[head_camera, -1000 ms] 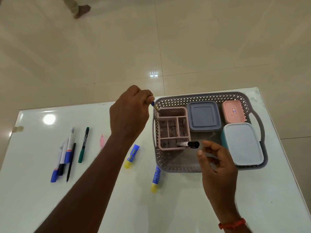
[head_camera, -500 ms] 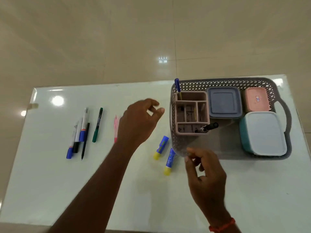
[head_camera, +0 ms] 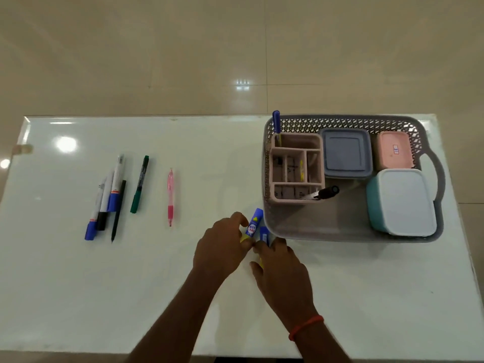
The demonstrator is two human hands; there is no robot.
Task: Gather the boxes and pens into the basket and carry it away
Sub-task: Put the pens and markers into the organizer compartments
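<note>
While both hands meet at the near left corner of the grey perforated plastic basket (head_camera: 429,158), each closes on one blue-and-yellow glue stick. The left hand (head_camera: 222,247) pinches the left glue stick (head_camera: 253,226) between thumb and fingertips; its label carries blue lettering too small and inverted to read. The right hand (head_camera: 282,273), with a red thread band (head_camera: 305,327) at the wrist, curls its fingers over the right glue stick (head_camera: 264,235), which is mostly covered. Both sticks lie on the table just beside the basket wall.

The small pink lidded box (head_camera: 392,150) bears a white sticker with red and blue print, illegible. The marker barrels show printing that cannot be read.

The work surface is a glossy white table (head_camera: 209,297) reflecting ceiling lights; beyond it lies a beige tiled floor (head_camera: 157,48).

Count inside the basket: three lidded boxes (the pink one, a grey square box (head_camera: 347,153) and a teal box with white lid (head_camera: 404,203)), one pink compartmented organiser (head_camera: 297,169), one blue pen (head_camera: 276,123) standing in its far compartment and one black marker (head_camera: 323,193) leaning from its near compartment.

Count on the table, well left of the basket: a cluster of four pens and markers (head_camera: 106,203), one green marker (head_camera: 139,184) and one pink pen (head_camera: 170,196).
</note>
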